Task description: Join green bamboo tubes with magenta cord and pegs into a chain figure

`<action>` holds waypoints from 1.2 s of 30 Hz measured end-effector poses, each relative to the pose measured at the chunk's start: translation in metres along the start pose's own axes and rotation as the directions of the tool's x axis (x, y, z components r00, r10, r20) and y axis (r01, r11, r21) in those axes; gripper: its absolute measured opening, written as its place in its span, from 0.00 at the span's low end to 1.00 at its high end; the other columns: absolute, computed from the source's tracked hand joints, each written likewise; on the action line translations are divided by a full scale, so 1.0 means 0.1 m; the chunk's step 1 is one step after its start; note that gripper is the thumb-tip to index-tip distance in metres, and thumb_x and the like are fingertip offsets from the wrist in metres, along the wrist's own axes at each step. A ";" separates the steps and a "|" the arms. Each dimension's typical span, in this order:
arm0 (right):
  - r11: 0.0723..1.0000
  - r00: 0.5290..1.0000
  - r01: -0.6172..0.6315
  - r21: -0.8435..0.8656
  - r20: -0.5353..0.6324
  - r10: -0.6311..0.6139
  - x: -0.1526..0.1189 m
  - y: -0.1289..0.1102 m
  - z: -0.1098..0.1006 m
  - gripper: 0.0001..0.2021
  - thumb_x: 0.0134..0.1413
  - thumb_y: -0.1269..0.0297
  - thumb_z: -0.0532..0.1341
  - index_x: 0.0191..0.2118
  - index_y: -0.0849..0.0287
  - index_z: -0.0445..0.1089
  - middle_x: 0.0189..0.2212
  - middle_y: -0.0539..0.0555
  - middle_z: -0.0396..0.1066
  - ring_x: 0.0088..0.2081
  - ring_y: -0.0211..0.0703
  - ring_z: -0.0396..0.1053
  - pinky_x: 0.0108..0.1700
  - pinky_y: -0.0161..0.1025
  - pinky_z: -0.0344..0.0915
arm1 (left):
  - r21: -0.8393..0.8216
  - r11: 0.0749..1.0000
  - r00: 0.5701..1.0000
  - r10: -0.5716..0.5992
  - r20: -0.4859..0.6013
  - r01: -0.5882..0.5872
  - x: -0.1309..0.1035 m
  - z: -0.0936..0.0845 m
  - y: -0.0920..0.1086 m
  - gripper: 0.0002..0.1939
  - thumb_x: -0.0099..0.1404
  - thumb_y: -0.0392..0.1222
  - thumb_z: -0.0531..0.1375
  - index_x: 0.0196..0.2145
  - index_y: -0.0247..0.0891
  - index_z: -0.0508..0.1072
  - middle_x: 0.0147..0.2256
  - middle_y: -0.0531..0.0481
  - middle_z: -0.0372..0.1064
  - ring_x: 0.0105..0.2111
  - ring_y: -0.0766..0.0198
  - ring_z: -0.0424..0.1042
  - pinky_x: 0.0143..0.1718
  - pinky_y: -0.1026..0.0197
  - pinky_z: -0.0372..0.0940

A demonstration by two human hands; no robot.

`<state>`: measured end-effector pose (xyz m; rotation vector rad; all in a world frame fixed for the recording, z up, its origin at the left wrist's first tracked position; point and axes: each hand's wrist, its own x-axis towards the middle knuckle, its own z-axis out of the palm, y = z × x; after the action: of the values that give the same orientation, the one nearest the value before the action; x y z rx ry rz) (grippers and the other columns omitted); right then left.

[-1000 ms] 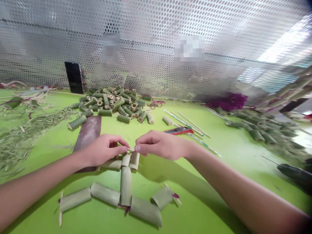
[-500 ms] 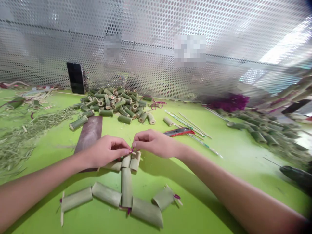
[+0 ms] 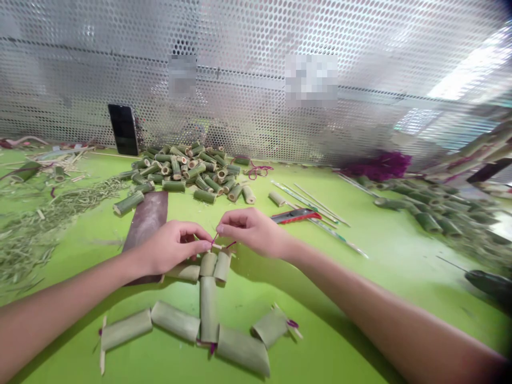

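A string of short bamboo tubes (image 3: 208,309), linked by purple cord, lies on the green table in front of me. My left hand (image 3: 176,245) pinches the small stick and cord at the string's upper end. Just to the right, my right hand (image 3: 248,229) has thumb and forefinger closed on the purple cord (image 3: 215,238), which stretches between the two hands. Another cord end (image 3: 231,245) sticks out beside two short tubes below my fingers. Thin sticks (image 3: 103,344) with purple knots cap the lower left and lower right tubes.
A heap of cut bamboo pieces (image 3: 192,165) lies at the back, beside a propped phone (image 3: 123,129). Brown sandpaper (image 3: 146,218) is under my left wrist. A red utility knife (image 3: 296,215) and thin rods (image 3: 320,202) lie right of my hands. Bamboo shavings (image 3: 48,229) spread at left.
My right hand has lifted slightly up from the left hand, drawing the purple cord out longer between them. A second cord end now shows at the right. My left hand has barely moved.
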<state>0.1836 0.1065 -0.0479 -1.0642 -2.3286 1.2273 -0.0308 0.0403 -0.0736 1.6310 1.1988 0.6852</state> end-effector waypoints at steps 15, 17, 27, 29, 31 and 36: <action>1.000 0.997 0.015 0.022 -0.076 -0.013 0.04 0.08 0.07 0.16 0.57 0.52 0.61 0.32 0.60 0.75 0.26 0.50 0.70 0.27 0.38 0.63 0.30 0.36 0.57 | -0.025 0.998 0.998 0.051 -0.038 -0.052 -0.05 0.00 0.07 0.15 0.68 0.51 0.57 0.36 0.37 0.76 0.28 0.53 0.70 0.26 0.66 0.64 0.28 0.64 0.60; 1.000 0.995 0.026 -0.008 -0.094 -0.027 0.03 0.06 0.10 0.14 0.58 0.54 0.60 0.32 0.60 0.75 0.25 0.50 0.71 0.27 0.37 0.63 0.30 0.35 0.57 | -0.020 0.999 0.998 0.043 -0.046 -0.044 -0.04 0.01 0.07 0.15 0.68 0.51 0.58 0.36 0.37 0.76 0.28 0.54 0.70 0.27 0.66 0.64 0.28 0.63 0.60; 0.948 0.986 0.101 -0.303 -0.099 -0.136 -0.12 -0.07 0.25 0.08 0.60 0.68 0.59 0.36 0.59 0.77 0.21 0.46 0.68 0.23 0.33 0.58 0.29 0.34 0.52 | -0.064 0.998 0.980 -0.030 -0.195 0.018 -0.06 0.05 0.04 0.18 0.59 0.56 0.66 0.33 0.36 0.79 0.23 0.53 0.68 0.23 0.65 0.62 0.24 0.63 0.56; 0.953 0.986 0.110 -0.282 -0.090 -0.140 -0.13 -0.08 0.26 0.08 0.59 0.69 0.59 0.35 0.59 0.77 0.20 0.46 0.66 0.23 0.33 0.57 0.29 0.34 0.51 | -0.051 0.999 0.973 -0.012 -0.232 0.000 -0.07 0.05 0.03 0.18 0.59 0.56 0.66 0.32 0.37 0.78 0.23 0.53 0.68 0.23 0.66 0.62 0.24 0.63 0.56; 0.966 0.987 0.114 -0.234 -0.081 -0.136 -0.14 -0.09 0.27 0.09 0.61 0.69 0.58 0.34 0.59 0.77 0.20 0.45 0.65 0.22 0.32 0.57 0.28 0.33 0.51 | -0.026 0.999 0.967 0.016 -0.254 -0.023 -0.08 0.06 0.03 0.17 0.61 0.56 0.66 0.32 0.37 0.78 0.25 0.52 0.70 0.24 0.65 0.64 0.26 0.63 0.57; 0.986 0.989 0.091 -0.137 -0.102 -0.106 -0.17 -0.12 0.32 0.14 0.65 0.62 0.57 0.29 0.60 0.74 0.19 0.45 0.60 0.22 0.32 0.54 0.27 0.34 0.50 | 0.034 0.997 0.948 0.082 -0.307 -0.075 -0.08 0.06 0.05 0.15 0.64 0.54 0.64 0.33 0.37 0.77 0.30 0.50 0.75 0.29 0.63 0.69 0.29 0.62 0.62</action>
<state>0.1718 0.0717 -0.0558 -1.0166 -2.3740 0.9666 -0.0270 0.0310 -0.0707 1.6371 1.3710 1.0103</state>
